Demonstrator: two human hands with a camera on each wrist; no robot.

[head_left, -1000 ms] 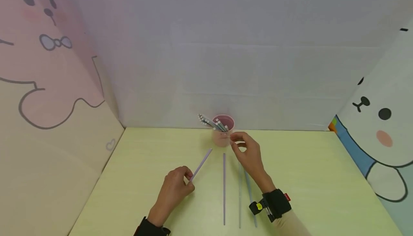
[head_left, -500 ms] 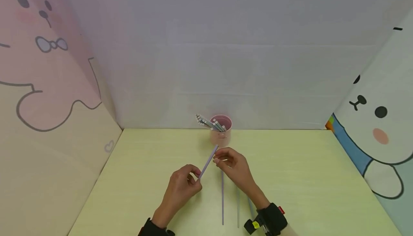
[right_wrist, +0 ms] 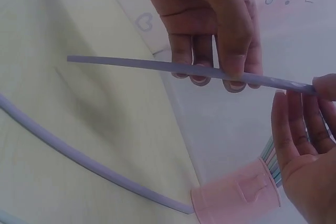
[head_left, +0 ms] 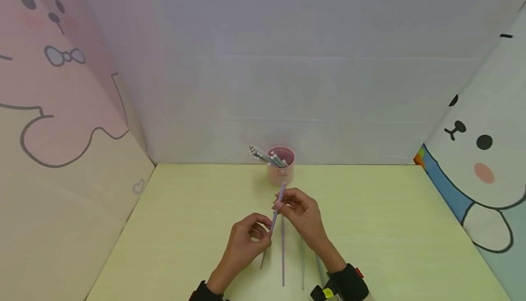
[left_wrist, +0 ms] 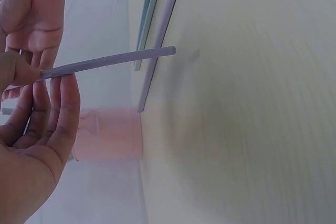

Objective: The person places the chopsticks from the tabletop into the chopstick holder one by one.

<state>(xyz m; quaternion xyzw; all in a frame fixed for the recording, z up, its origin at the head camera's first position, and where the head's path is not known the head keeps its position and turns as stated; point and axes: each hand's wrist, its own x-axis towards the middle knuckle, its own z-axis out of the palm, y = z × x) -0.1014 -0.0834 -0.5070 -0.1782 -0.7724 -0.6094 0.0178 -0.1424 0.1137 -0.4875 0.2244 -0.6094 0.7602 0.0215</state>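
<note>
A slim purple pencil-like stick is held slanting above the table between both hands. My left hand pinches it around the middle, and its lower end pokes out below, plain in the left wrist view. Nearer the upper end, my right hand grips it between thumb and fingers; the right wrist view shows pale marks on the stick there. Under the hands, a second purple stick, a pale green one and a blue one lie side by side on the table, partly hidden by the right hand and arm.
Behind the hands, a pink cup stands near the back edge of the yellowish table. Several greyish sticks with white tips lean in it. A pale wall rises behind, and cartoon-printed panels flank both sides.
The right hand has come from beside the cup down to the purple stick and now grips it. My left hand has moved right with the stick, which stands steeper.
</note>
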